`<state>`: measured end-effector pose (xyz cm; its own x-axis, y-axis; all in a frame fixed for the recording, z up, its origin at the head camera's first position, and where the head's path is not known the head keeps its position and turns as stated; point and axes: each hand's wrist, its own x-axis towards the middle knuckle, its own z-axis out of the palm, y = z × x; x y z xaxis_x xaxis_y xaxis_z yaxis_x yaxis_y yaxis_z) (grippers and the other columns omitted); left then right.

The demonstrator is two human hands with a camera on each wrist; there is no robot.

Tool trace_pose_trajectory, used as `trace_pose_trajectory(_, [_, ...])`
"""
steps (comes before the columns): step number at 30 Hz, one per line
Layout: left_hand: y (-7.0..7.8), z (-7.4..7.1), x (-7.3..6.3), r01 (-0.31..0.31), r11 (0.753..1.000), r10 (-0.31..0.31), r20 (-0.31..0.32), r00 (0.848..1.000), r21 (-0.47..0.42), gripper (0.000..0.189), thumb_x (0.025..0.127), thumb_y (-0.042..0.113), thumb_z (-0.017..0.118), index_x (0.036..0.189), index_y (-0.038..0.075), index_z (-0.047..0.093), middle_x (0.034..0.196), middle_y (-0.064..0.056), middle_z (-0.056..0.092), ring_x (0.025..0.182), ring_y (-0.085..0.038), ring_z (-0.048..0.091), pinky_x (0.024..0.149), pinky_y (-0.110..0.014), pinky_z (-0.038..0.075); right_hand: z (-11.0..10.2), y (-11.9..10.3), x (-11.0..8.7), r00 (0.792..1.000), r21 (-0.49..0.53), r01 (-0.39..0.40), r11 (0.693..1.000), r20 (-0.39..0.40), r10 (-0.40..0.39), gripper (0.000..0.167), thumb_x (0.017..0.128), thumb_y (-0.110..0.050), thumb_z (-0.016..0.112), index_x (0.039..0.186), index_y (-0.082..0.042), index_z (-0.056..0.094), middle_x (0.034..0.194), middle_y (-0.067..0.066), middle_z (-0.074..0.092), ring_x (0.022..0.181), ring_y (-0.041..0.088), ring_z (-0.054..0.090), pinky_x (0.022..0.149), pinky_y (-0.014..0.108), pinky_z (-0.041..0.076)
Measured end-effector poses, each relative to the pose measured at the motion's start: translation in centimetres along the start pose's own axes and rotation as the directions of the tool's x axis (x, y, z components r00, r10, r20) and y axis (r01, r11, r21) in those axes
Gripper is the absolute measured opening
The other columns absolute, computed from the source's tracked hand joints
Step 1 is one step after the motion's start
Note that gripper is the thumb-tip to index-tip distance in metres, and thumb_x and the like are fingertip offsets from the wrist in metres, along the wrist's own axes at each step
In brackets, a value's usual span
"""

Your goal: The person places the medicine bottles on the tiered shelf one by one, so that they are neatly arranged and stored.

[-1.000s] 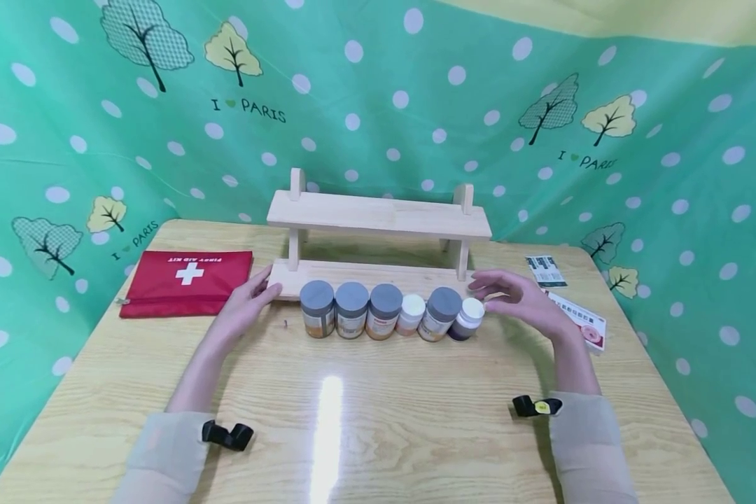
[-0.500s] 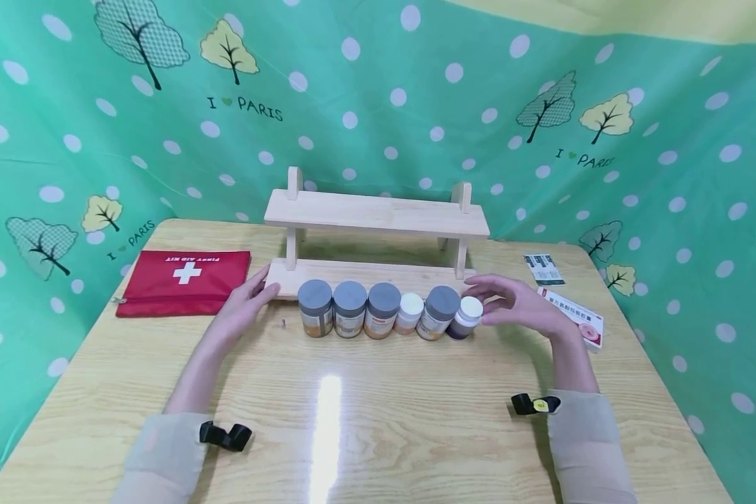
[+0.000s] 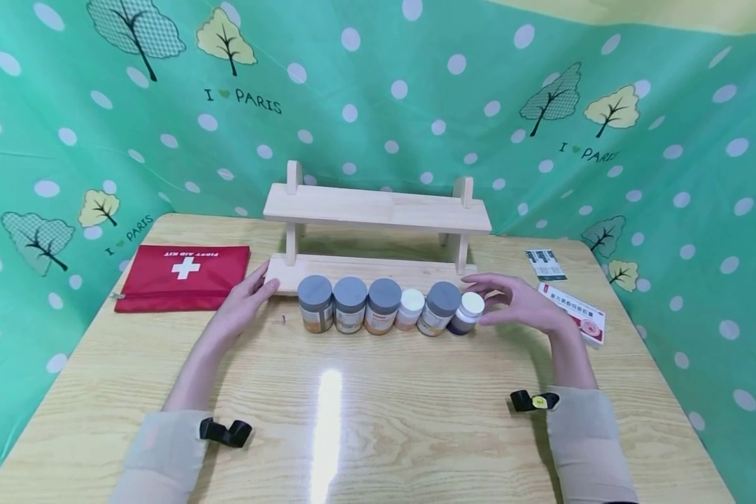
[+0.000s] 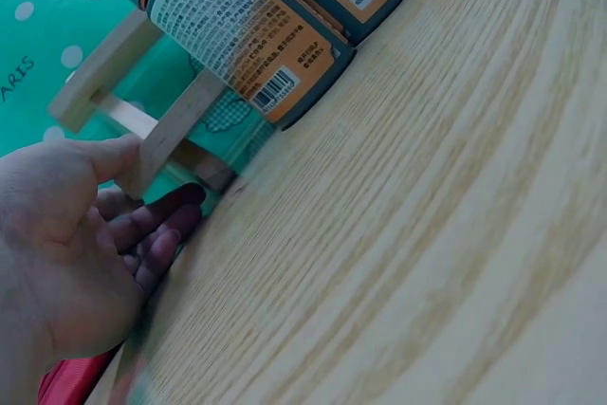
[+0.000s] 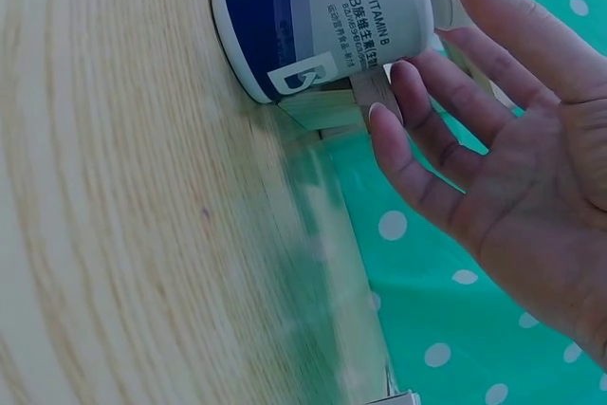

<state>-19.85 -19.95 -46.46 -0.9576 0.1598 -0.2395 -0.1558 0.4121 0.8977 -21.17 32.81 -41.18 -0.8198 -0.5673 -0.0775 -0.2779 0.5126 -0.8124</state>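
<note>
We've got one dotted green cloth (image 3: 340, 112) up back, one table (image 3: 416, 427), and on it one wooden shelf (image 3: 378, 208), two boards. One red pouch (image 3: 157, 287) lies left of that! Two hands: the left hand (image 3: 242, 304) has thumb and fingers clamped on the lower board's end; the right hand (image 3: 523, 304) keeps fingers apart near the other end, touching or not, we can't tell. One box (image 3: 570, 308) sits right; fronting the shelf, we count four grey-lidded jars (image 3: 383, 306), two white-capped bottles (image 3: 466, 313); one card (image 3: 545, 264) lies behind the box.

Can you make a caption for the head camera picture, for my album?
Left hand on a wooden shelf, right hand beside a row of six bottles.
</note>
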Motion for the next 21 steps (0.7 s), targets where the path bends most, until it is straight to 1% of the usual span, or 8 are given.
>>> trace_pose_trajectory(7, [0.15, -0.05, -0.23, -0.005, 1.000, 0.005, -0.001, 1.000, -0.001, 0.080, 0.106, 0.054, 0.046, 0.167, 0.022, 0.005, 0.174, -0.018, 0.010, 0.161, -0.042, 0.012, 0.130, -0.059, 0.018, 0.12, -0.25, 0.27, 1.000, -0.012, -0.014, 1.000, -0.002, 0.014, 0.068, 0.084, -0.015, 0.086, 0.146, -0.014, 0.058, 0.137, 0.009, 0.065, 0.115, 0.007, 0.062, 0.097, 0.036, 0.058])
trace_pose_trajectory(12, [0.10, -0.05, -0.24, -0.009, 1.000, 0.009, -0.001, 1.000, -0.003, 0.080, 0.106, 0.053, 0.047, 0.167, 0.022, 0.004, 0.174, -0.017, 0.009, 0.161, -0.042, 0.012, 0.129, -0.059, 0.018, 0.26, -0.25, 0.36, 1.000, -0.034, -0.025, 0.999, -0.007, 0.025, 0.065, 0.084, -0.018, 0.086, 0.144, -0.016, 0.061, 0.134, 0.005, 0.067, 0.112, 0.009, 0.062, 0.095, 0.036, 0.059])
trace_pose_trajectory(17, [0.17, 0.04, -0.30, -0.004, 1.000, 0.004, 0.001, 1.000, -0.002, 0.080, 0.106, 0.054, 0.047, 0.167, 0.023, 0.005, 0.174, -0.017, 0.009, 0.161, -0.042, 0.012, 0.130, -0.059, 0.018, 0.37, -0.05, 0.36, 0.999, -0.025, -0.033, 0.999, -0.003, 0.033, 0.054, 0.084, -0.019, 0.086, 0.135, -0.019, 0.067, 0.132, 0.004, 0.069, 0.109, 0.011, 0.063, 0.094, 0.037, 0.059])
trace_pose_trajectory(21, [0.22, 0.11, -0.33, -0.015, 1.000, 0.015, -0.007, 1.000, -0.001, 0.079, 0.107, 0.052, 0.047, 0.167, 0.021, 0.006, 0.174, -0.019, 0.011, 0.160, -0.043, 0.013, 0.130, -0.059, 0.017, 0.35, -0.04, 0.39, 0.999, -0.020, -0.034, 0.999, -0.002, 0.034, 0.045, 0.085, -0.019, 0.086, 0.128, -0.021, 0.071, 0.128, 0.003, 0.071, 0.109, 0.011, 0.065, 0.094, 0.040, 0.059])
